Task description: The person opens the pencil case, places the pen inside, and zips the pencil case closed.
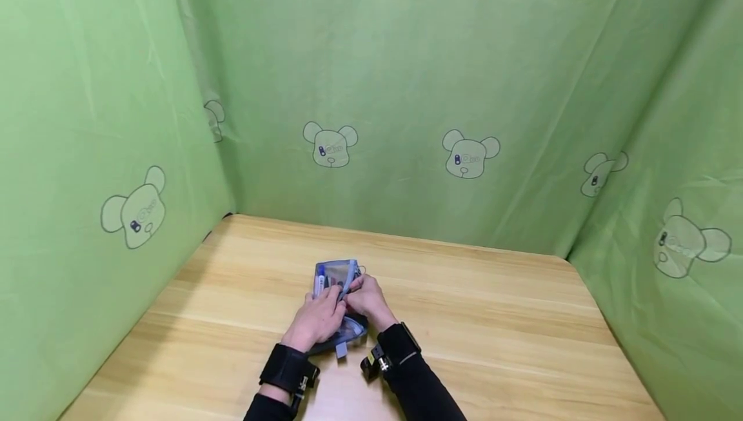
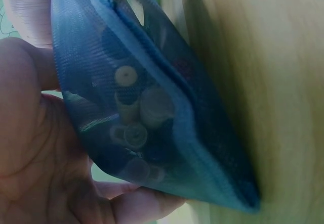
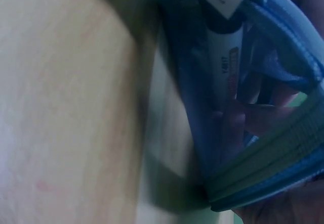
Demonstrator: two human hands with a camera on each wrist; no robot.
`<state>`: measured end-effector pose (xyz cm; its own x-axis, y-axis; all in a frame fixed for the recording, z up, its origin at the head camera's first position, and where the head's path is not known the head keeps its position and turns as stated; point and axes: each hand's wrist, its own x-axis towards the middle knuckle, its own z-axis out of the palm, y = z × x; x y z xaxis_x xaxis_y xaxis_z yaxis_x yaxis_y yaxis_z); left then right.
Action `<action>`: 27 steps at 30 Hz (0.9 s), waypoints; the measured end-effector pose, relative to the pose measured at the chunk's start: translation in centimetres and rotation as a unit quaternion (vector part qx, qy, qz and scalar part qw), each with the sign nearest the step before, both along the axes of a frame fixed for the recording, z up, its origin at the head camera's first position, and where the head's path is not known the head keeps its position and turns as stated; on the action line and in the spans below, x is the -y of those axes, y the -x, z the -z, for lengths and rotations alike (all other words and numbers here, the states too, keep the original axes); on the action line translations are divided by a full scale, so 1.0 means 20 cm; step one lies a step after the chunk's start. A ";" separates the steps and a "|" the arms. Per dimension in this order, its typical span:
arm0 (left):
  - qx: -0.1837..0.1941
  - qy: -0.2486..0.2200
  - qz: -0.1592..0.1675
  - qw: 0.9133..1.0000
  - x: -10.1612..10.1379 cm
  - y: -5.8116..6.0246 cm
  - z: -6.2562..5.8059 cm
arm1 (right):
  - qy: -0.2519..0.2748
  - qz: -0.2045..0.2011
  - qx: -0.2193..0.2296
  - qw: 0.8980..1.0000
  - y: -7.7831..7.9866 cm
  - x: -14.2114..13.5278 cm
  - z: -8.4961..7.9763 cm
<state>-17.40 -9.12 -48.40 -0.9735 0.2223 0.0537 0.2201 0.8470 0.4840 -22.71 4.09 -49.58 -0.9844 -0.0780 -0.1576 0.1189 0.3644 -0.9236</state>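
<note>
A blue mesh zip pouch (image 1: 336, 269) lies on the table between both hands. My left hand (image 1: 316, 319) grips it from the left; the left wrist view has the thumb and fingers around its mesh side. On the right, my right hand (image 1: 369, 298) pinches the pouch's zippered edge. In the right wrist view the zipper (image 3: 273, 155) is parted, and fingers (image 3: 266, 117) show inside the opening. A white marker (image 3: 226, 64) with a dark cap and a "25" label stands in the pouch. Several round pen ends (image 2: 135, 134) show through the mesh.
The pouch rests on a pale wooden table (image 1: 493, 318). Green cloth (image 1: 400, 86) with printed bear heads walls in the back and both sides. A small light tab (image 1: 341, 349) sticks out from the pouch's near end. Each wrist wears a black strap with a camera.
</note>
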 end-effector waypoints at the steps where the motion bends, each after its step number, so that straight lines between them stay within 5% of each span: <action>1: 0.000 0.001 -0.001 1.000 0.00 0.00 0.00 | 0.010 -0.001 0.007 1.000 0.00 0.00 0.00; 8: 0.004 0.001 -0.005 1.000 -0.01 0.00 0.00 | 0.076 -0.009 0.049 0.996 0.00 -0.01 0.00; 27: 0.029 0.042 -0.023 0.998 -0.06 -0.01 -0.01 | 0.124 -0.037 0.107 0.986 0.02 -0.05 -0.03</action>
<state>-17.16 -7.99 -48.30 -0.9836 0.1792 -0.0193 0.1545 0.8935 0.4216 -23.06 5.13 -49.03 -0.9208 -0.2105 -0.3283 0.3028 0.1447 -0.9420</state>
